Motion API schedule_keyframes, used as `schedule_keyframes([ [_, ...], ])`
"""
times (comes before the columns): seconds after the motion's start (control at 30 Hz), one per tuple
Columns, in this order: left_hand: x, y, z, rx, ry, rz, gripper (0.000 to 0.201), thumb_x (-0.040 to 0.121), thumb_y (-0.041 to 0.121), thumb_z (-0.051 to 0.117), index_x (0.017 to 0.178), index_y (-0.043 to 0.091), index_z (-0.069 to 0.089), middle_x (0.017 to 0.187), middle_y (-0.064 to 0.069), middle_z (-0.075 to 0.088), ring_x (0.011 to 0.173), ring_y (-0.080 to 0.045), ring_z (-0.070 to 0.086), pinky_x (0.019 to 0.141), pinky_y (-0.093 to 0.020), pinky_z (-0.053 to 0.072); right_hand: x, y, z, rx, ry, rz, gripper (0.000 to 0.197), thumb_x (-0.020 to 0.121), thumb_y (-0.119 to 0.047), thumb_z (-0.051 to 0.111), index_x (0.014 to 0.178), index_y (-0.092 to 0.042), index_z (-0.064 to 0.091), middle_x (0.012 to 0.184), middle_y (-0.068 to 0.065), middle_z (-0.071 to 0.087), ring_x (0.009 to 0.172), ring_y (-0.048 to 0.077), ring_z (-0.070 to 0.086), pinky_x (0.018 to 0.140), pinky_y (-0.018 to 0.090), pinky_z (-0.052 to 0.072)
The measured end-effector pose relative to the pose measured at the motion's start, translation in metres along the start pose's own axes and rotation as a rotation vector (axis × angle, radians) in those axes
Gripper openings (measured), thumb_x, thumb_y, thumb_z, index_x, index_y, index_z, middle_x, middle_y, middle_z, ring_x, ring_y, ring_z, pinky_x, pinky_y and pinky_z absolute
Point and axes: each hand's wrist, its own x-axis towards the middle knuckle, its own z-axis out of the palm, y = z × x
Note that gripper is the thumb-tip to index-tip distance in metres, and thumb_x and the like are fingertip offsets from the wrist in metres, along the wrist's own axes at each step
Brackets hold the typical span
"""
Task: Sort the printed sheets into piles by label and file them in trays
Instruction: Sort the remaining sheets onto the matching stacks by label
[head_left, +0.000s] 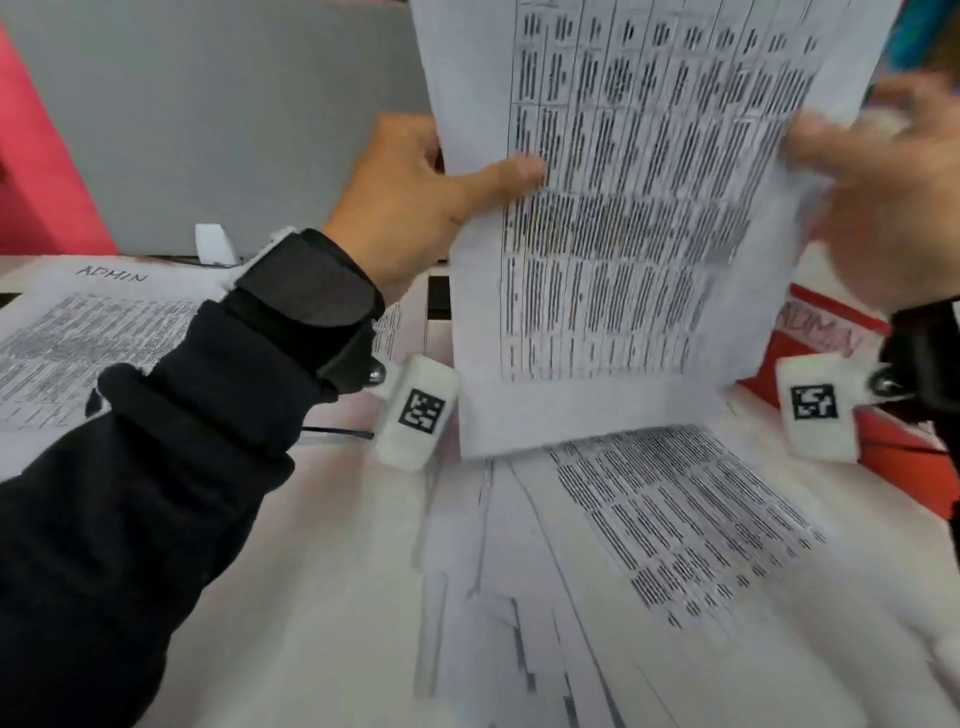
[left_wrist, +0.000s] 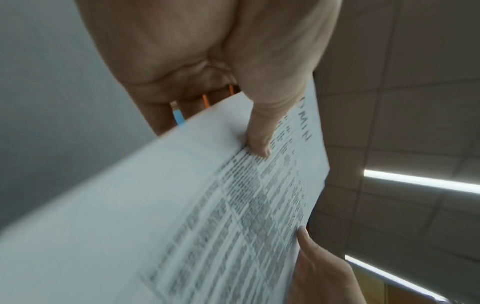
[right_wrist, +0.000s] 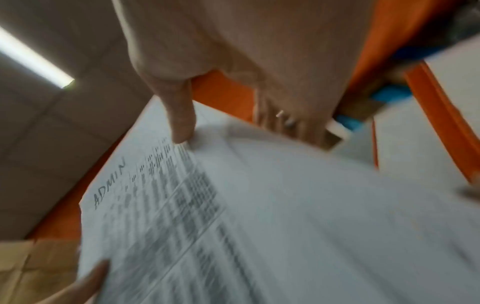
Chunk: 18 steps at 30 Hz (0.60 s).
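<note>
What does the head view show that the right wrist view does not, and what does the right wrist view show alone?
Only the head view shows the loose sheets on the table, the ADMIN sheet lying at the left and a red tray. Only the right wrist view shows the handwritten ADMIN label on the held sheet and a ceiling light. Both show that sheet held up between the left hand and the right hand.

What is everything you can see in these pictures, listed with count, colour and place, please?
Held sheets labelled ADMIN: a few, white, upright between both hands.
ADMIN pile: one, white, table's left.
Loose sheets: several, white, fanned on table, front.
Tray: one, red, right.
Panel: one, grey, behind table.
Left hand: grips the sheets' left edge.
Right hand: blurred, holds the right edge.
</note>
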Motion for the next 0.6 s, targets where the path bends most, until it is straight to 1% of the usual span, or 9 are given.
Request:
schedule_keyframes([
  [0.07,0.001,0.003,0.004,0.052,0.048,0.024,0.010,0.089,0.027,0.078,0.091,0.018,0.074,0.081,0.014,0.076,0.077,-0.002,0.072,0.070,-0.020,0.054,-0.015,-0.008,0.014,-0.082,0.010,0.064,0.046,0.095,-0.009,0.072,0.135,0.005,0.055,0.120,0.005,0.075,0.109,0.019,0.074,0.090,0.034,0.060],
  [0.17,0.000,0.012,0.014,0.359,0.119,0.148,0.036,0.089,0.043,0.074,0.061,0.026,0.059,0.056,0.019,0.058,0.053,0.003,0.052,0.057,-0.014,0.040,-0.020,-0.017,0.034,-0.128,0.101,-0.050,0.039,0.094,-0.007,0.071,0.131,0.000,0.061,0.123,0.008,0.072,0.106,0.011,0.073,0.090,0.028,0.058],
  [0.23,-0.003,0.029,0.022,0.470,0.138,0.198,0.043,0.090,0.042,0.070,0.055,0.033,0.048,0.048,0.024,0.052,0.048,0.007,0.048,0.051,-0.009,0.032,-0.016,-0.026,0.043,-0.152,0.110,-0.126,0.038,0.095,-0.012,0.068,0.130,0.000,0.062,0.120,0.007,0.073,0.105,0.011,0.071,0.093,0.032,0.058],
  [0.3,-0.002,0.043,0.022,0.417,0.148,0.233,0.033,0.089,0.038,0.072,0.061,0.036,0.055,0.053,0.027,0.057,0.051,0.010,0.053,0.054,-0.006,0.036,-0.011,-0.036,0.045,-0.132,0.093,-0.156,0.039,0.096,-0.015,0.064,0.132,-0.001,0.059,0.123,0.007,0.071,0.111,0.016,0.070,0.099,0.039,0.057],
  [0.37,-0.001,0.044,0.019,0.187,0.154,0.231,0.018,0.087,0.031,0.078,0.077,0.018,0.071,0.075,0.011,0.073,0.068,-0.001,0.069,0.064,-0.019,0.054,-0.013,-0.042,0.046,-0.118,0.092,-0.112,0.044,0.094,-0.016,0.065,0.136,-0.004,0.055,0.127,0.003,0.070,0.116,0.014,0.068,0.104,0.040,0.055],
  [0.4,-0.003,0.040,0.017,0.065,0.157,0.207,0.022,0.084,0.026,0.081,0.089,0.007,0.074,0.089,-0.003,0.077,0.081,-0.012,0.074,0.072,-0.026,0.059,-0.016,-0.041,0.047,-0.118,0.092,-0.067,0.048,0.092,-0.018,0.070,0.136,-0.007,0.054,0.129,0.000,0.070,0.118,0.012,0.068,0.104,0.039,0.055],
  [0.43,-0.007,0.033,0.016,-0.038,0.154,0.154,0.029,0.082,0.022,0.084,0.101,0.002,0.074,0.100,-0.009,0.077,0.092,-0.017,0.075,0.079,-0.029,0.060,-0.021,-0.037,0.047,-0.120,0.096,-0.019,0.053,0.088,-0.018,0.075,0.136,-0.011,0.053,0.129,-0.002,0.070,0.118,0.011,0.068,0.104,0.038,0.056],
  [0.5,-0.020,0.011,0.019,-0.163,0.144,-0.012,0.039,0.078,0.018,0.087,0.112,0.005,0.072,0.108,-0.004,0.077,0.101,-0.015,0.073,0.085,-0.026,0.057,-0.033,-0.023,0.047,-0.129,0.087,0.075,0.060,0.081,-0.015,0.079,0.136,-0.013,0.055,0.127,-0.002,0.072,0.115,0.011,0.070,0.102,0.041,0.057],
  [0.6,-0.033,-0.007,0.026,-0.199,0.152,-0.156,0.030,0.079,0.016,0.086,0.107,0.014,0.074,0.103,0.005,0.078,0.096,-0.006,0.073,0.078,-0.014,0.054,-0.050,-0.007,0.050,-0.139,0.065,0.155,0.052,0.084,-0.007,0.072,0.135,-0.013,0.061,0.122,-0.002,0.074,0.111,0.012,0.071,0.101,0.043,0.057],
])
